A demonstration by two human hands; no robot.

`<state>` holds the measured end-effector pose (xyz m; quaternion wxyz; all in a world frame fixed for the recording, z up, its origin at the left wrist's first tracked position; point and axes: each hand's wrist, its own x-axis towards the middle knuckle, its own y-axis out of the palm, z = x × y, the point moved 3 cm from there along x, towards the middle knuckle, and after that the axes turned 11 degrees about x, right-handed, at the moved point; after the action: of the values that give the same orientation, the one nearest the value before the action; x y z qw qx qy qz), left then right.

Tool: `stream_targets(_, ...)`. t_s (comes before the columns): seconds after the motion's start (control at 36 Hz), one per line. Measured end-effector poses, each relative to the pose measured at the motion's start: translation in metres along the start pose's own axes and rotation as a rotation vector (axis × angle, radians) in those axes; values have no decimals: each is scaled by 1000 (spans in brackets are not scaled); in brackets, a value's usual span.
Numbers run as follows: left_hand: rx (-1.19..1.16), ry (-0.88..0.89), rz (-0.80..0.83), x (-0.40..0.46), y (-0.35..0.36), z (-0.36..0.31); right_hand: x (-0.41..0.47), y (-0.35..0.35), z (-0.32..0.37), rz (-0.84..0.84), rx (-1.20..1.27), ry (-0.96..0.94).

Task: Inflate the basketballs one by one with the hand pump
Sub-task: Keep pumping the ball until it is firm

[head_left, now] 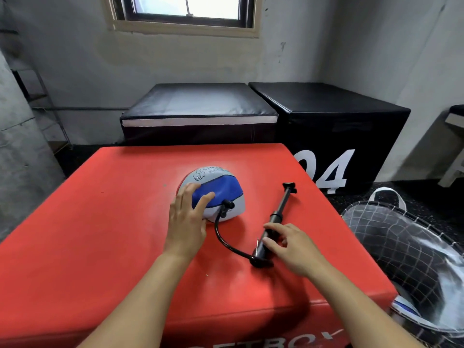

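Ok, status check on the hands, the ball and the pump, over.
Left hand flat on the limp blue-and-grey basketball. Right hand on the black hand pump barrel, grip unclear. Black hose plugged into ball. Nothing in the way.

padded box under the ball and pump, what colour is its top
Red, seen in the head view: the padded vinyl box has a plain red top, with darker lettering partly visible on its front face.

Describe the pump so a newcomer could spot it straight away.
Start at the red padded box in front. Right of the half-flat blue-and-grey basketball lies the hand pump, under the right hand. It is the only slim black tube, with a T-handle and a hose curving to the ball.
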<state>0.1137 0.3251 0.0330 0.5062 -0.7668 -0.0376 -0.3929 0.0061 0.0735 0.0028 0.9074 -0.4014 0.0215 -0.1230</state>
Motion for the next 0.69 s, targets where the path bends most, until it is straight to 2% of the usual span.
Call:
stream_targets(0.11,-10,76,44,3,-3,2,2,3,4,43,1,-27)
stream_targets(0.22,-76,35,109,-1,-20,5,5,0,8,38,15,24)
stream_targets(0.33,-169,30,31,-8,-42,-9,2,4,21,59,48,24)
stream_targets(0.47,-250,155,24,-11,-51,-61,-9,9,27,96,-27,40)
stream_targets(0.58,-240,259,145,-14,-46,-104,-18,14,22,114,-99,62)
stream_targets(0.69,-189,218,411,-16,-29,-133,-31,10,17,82,-104,55)
